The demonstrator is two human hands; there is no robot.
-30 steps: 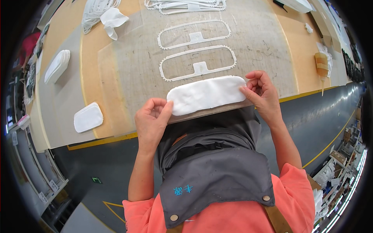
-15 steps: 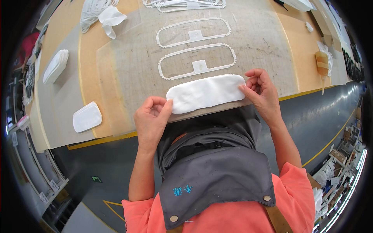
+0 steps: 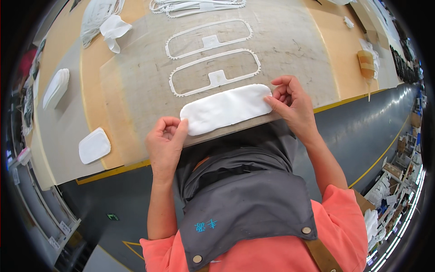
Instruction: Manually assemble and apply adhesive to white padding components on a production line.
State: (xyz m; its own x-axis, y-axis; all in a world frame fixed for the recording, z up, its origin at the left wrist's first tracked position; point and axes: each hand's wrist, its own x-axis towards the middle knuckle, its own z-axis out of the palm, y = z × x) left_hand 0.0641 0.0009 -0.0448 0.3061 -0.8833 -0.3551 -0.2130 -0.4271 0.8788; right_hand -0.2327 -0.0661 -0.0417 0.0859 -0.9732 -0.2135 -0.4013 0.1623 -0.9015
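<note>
A long white fabric pad [image 3: 226, 109] with rounded ends lies along the near edge of the table. My left hand [image 3: 166, 139] pinches its left end between thumb and fingertips. At the other end, the thumb and curled fingers of my right hand [image 3: 291, 103] grip the pad's upper right corner. Just beyond the pad lies a white oval plastic frame [image 3: 217, 79] with toothed ends and an inner tab. A second frame [image 3: 210, 42] of the same shape lies behind it. Farther back is a pile of similar frames [image 3: 199, 6].
Left on the table are a flat white pad [image 3: 94, 146], a standing stack of white pads [image 3: 56, 89] and a crumpled white cloth [image 3: 114, 32] beside white strips. An amber bottle with a thin nozzle [image 3: 366, 65] is at the right. The table's near edge [image 3: 131, 165] has yellow trim.
The whole scene has shifted slightly left in the picture as the view moved. Both hands keep their grip on the pad's ends, and the pad stays at the table edge.
</note>
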